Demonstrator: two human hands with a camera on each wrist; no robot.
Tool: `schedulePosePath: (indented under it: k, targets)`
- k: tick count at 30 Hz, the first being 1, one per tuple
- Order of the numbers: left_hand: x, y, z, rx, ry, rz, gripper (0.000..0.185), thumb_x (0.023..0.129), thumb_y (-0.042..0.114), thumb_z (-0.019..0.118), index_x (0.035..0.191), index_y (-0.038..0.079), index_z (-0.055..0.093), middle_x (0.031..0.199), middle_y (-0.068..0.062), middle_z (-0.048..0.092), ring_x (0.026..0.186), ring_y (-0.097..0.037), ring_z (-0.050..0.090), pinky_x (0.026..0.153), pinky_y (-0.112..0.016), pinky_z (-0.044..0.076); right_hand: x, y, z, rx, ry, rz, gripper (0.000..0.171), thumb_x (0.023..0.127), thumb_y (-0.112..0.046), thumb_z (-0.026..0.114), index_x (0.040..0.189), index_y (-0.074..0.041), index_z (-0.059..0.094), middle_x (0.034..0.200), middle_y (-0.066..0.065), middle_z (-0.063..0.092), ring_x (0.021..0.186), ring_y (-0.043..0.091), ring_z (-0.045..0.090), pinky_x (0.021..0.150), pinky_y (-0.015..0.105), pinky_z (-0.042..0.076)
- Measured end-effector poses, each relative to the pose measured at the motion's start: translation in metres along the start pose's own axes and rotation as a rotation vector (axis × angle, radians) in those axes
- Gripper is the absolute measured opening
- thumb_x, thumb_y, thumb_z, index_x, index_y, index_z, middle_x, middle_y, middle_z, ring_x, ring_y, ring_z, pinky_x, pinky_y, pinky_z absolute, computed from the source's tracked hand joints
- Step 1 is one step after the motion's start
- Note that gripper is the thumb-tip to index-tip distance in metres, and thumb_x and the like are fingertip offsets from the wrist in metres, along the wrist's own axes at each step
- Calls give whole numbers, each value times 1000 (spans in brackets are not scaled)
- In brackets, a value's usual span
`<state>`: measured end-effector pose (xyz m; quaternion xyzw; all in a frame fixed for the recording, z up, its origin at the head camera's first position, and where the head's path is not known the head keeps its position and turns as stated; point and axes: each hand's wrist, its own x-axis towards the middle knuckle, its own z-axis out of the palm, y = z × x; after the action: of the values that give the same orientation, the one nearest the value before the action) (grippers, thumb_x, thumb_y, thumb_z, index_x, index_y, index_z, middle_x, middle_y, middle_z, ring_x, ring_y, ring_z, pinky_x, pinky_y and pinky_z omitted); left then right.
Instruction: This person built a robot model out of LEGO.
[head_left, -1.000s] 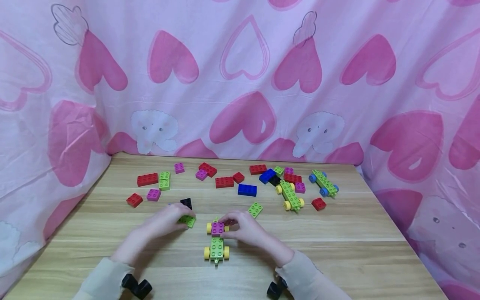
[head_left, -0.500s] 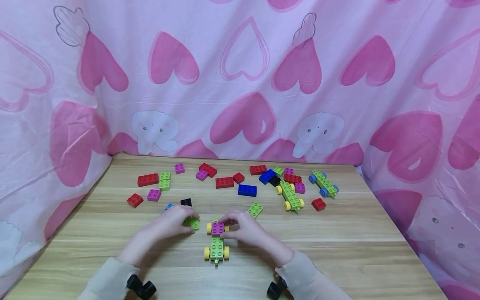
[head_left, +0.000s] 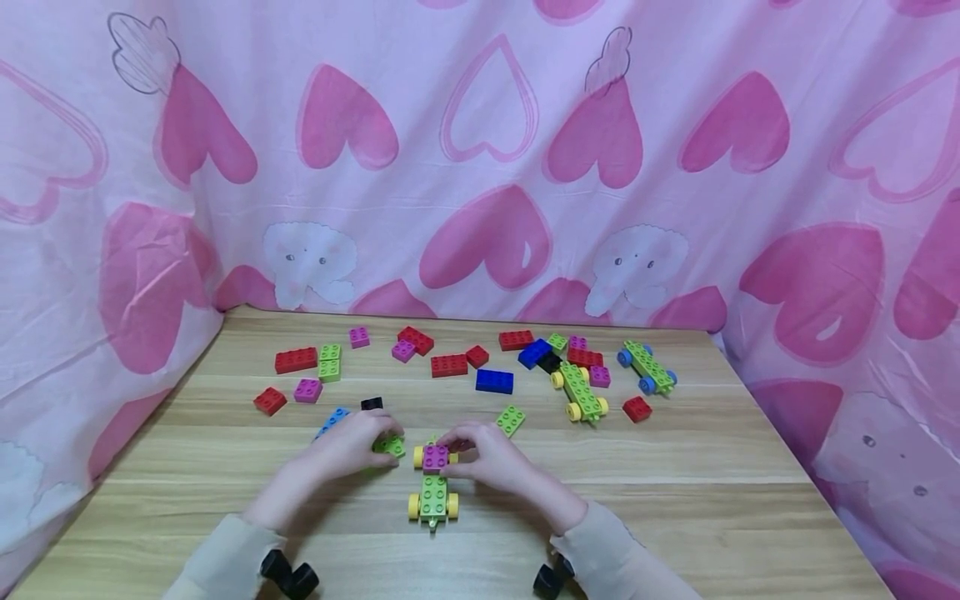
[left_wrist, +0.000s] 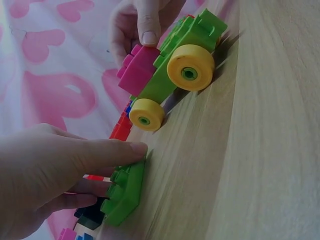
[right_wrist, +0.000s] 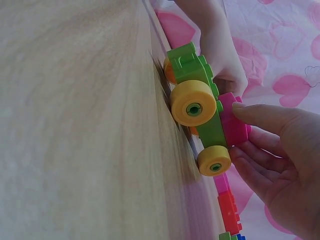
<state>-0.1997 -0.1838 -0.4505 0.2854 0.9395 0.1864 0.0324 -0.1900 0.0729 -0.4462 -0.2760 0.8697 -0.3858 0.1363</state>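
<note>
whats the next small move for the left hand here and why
Probably lift the green brick and carry it toward the green car. The left hand pinches that brick flat on the table, while the right hand steadies the magenta brick on the car.

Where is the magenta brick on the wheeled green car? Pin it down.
In the head view the magenta brick sits on the far end of the yellow-wheeled green car, near the table's front centre, pinched by the right hand.

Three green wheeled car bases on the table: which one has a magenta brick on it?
The yellow-wheeled car base nearest the person, magenta brick under the right hand. The other two, far right, carry none.
</note>
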Motion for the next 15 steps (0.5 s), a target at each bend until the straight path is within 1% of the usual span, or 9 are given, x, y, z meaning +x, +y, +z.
schedulePosePath:
  k: [4,6,9,11,13,15]
  targets:
    - [0,-3,-4,-8,-6,11,35,78,26,81,108,10,72,104,-1,70,90,-14,66,80,-32,57,0,0,0,-3,0,-4,35,83,-25,78,117,-17,69,111,-6,69,100,4,63,90,22,52]
    - [-1,-5,-8,-28,-15,19,35,79,24,80,110,10,71,106,-1,70,93,-15,67,82,-33,57,0,0,0,-5,-1,-8,35,83,-24,78,116,-17,69,111,-6,69,100,4,63,90,21,52]
    - [-3,-8,-18,-62,-42,53,35,81,19,79,113,8,69,109,-3,70,98,-19,67,85,-37,57,0,0,0,-6,-1,-15,35,83,-23,78,116,-16,69,112,-5,69,100,4,64,90,21,52]
    - [-4,-9,-24,-81,-80,72,40,81,17,78,118,7,67,115,-5,69,106,-24,66,91,-41,55,0,0,0,-8,0,-22,35,83,-23,78,116,-16,69,112,-4,69,100,4,64,90,21,52]
    - [-6,-10,-30,-100,-130,87,48,80,14,79,124,5,64,124,-9,66,117,-29,61,98,-46,51,0,1,0,-11,3,-33,35,83,-23,78,116,-15,69,111,-4,69,100,5,64,90,21,52]
    - [-7,-10,-33,-115,-185,77,57,78,12,81,131,5,60,133,-10,62,126,-32,55,104,-51,46,0,1,0,-11,5,-43,35,83,-23,78,116,-15,69,111,-3,69,100,6,64,90,22,53]
